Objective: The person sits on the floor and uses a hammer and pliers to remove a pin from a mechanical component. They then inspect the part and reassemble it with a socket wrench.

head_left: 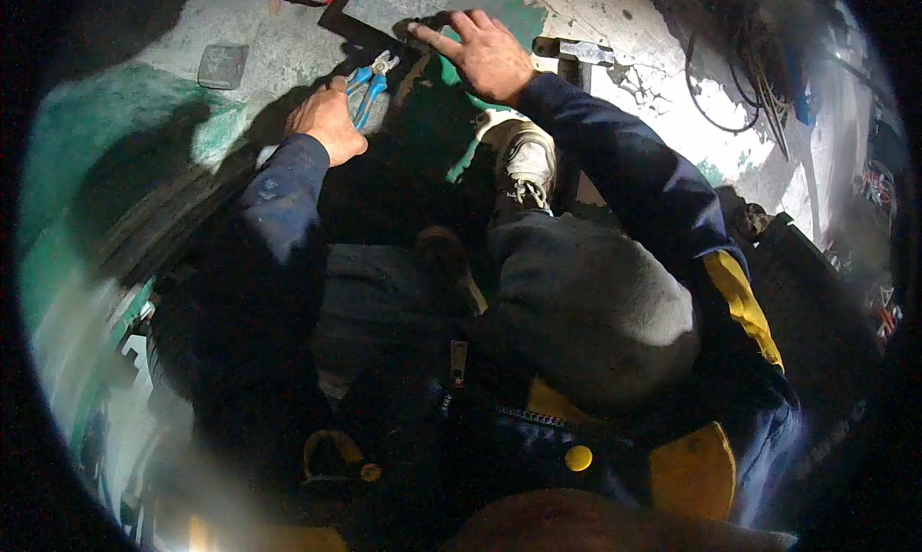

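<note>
My left hand is closed around the handles of a pair of blue-handled pliers. Their metal jaws point away from me and to the right, with the handles spread. Just beyond lies a dark, flat, L-shaped piece on the floor. My right hand is open, palm down, its fingers spread and index finger stretched left toward the end of that dark piece. Shadow hides whether the finger touches it. Both forearms are in dark blue sleeves.
A grey block sits at the far left. Near my right wrist lies a metal tool with a dark end. Loose cables hang at the right. My light shoe stands between my arms on the worn green-and-white floor.
</note>
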A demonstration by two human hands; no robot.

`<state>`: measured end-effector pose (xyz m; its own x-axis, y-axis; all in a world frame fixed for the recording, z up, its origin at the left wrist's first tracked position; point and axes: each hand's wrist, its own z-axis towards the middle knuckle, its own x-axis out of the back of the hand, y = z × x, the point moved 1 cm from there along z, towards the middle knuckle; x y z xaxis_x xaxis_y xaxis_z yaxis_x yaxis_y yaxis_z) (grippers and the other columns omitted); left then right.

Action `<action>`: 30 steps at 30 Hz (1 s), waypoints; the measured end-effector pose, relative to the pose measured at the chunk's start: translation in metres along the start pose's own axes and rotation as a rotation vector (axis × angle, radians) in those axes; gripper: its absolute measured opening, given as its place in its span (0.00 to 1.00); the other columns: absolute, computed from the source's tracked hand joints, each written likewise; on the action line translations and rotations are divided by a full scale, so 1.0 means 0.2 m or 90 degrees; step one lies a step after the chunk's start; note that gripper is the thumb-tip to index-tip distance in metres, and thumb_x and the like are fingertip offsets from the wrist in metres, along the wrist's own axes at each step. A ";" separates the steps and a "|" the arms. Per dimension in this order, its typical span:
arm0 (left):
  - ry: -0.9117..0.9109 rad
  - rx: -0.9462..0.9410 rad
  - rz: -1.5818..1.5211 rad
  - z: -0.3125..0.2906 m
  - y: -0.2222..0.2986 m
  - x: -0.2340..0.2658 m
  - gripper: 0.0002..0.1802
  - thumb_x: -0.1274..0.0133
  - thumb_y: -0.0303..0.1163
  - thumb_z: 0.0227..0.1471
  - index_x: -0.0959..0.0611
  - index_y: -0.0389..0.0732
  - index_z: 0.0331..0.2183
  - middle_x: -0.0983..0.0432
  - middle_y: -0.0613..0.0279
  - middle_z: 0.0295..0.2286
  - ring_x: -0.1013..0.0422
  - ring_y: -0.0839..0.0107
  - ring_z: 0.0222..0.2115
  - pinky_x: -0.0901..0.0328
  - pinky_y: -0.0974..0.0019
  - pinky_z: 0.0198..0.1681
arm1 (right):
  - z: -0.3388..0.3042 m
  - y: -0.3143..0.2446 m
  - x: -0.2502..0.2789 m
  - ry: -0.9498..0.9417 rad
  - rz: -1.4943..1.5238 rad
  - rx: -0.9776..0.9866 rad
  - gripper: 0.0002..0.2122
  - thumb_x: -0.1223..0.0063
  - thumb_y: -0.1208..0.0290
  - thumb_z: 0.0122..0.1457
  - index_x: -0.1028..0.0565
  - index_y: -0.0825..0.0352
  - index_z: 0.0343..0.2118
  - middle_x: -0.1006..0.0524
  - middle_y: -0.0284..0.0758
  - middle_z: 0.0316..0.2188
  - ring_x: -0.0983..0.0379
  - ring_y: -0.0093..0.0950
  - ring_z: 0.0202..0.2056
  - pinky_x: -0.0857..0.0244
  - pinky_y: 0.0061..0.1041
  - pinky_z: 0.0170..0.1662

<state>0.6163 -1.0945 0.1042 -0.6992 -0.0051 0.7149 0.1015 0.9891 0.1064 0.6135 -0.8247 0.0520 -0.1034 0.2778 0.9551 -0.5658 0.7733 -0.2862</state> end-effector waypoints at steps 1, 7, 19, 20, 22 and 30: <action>-0.001 -0.002 0.002 0.00 0.00 0.00 0.42 0.33 0.33 0.38 0.29 0.34 0.56 0.24 0.39 0.51 0.28 0.43 0.55 0.32 0.47 0.58 | 0.06 -0.01 -0.04 -0.056 -0.013 -0.048 0.38 0.50 0.76 0.57 0.40 0.44 0.72 0.31 0.46 0.57 0.33 0.47 0.56 0.33 0.44 0.58; 0.034 -0.005 -0.010 0.00 -0.03 -0.05 0.46 0.33 0.34 0.39 0.32 0.33 0.60 0.28 0.39 0.55 0.27 0.41 0.54 0.32 0.45 0.57 | 0.10 0.01 -0.13 -0.114 -0.055 -0.115 0.37 0.53 0.78 0.61 0.41 0.36 0.72 0.34 0.48 0.61 0.35 0.49 0.60 0.37 0.45 0.63; 0.034 -0.012 0.029 0.00 -0.04 -0.06 0.38 0.36 0.34 0.43 0.31 0.37 0.55 0.26 0.38 0.51 0.26 0.40 0.51 0.30 0.46 0.56 | -0.12 0.06 -0.14 0.078 0.182 -0.126 0.36 0.40 0.71 0.56 0.36 0.52 0.70 0.32 0.49 0.56 0.33 0.51 0.53 0.35 0.46 0.57; 0.033 -0.017 0.029 0.01 -0.03 -0.06 0.37 0.36 0.34 0.43 0.31 0.37 0.55 0.26 0.38 0.51 0.26 0.40 0.52 0.30 0.46 0.56 | -0.21 0.07 -0.12 0.129 0.197 -0.173 0.35 0.39 0.71 0.56 0.37 0.55 0.69 0.32 0.51 0.56 0.33 0.52 0.54 0.36 0.47 0.58; 0.032 -0.017 0.019 0.01 -0.04 -0.06 0.37 0.36 0.33 0.43 0.30 0.37 0.54 0.25 0.38 0.50 0.26 0.40 0.52 0.30 0.46 0.56 | -0.43 0.09 -0.07 0.186 0.188 -0.282 0.35 0.36 0.69 0.55 0.36 0.62 0.67 0.33 0.54 0.57 0.34 0.52 0.56 0.38 0.47 0.60; 0.021 -0.010 0.005 0.01 -0.04 -0.06 0.37 0.36 0.34 0.43 0.30 0.37 0.55 0.25 0.38 0.50 0.26 0.40 0.52 0.31 0.46 0.58 | -1.22 0.17 -0.24 0.058 0.276 -0.736 0.35 0.28 0.64 0.52 0.31 0.73 0.60 0.22 0.50 0.46 0.25 0.47 0.49 0.30 0.39 0.54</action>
<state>0.6226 -1.1015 0.0923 -0.6745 -0.0026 0.7383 0.1181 0.9867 0.1114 0.7979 -0.6724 -0.0230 -0.0180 0.6389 0.7691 0.5603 0.6435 -0.5215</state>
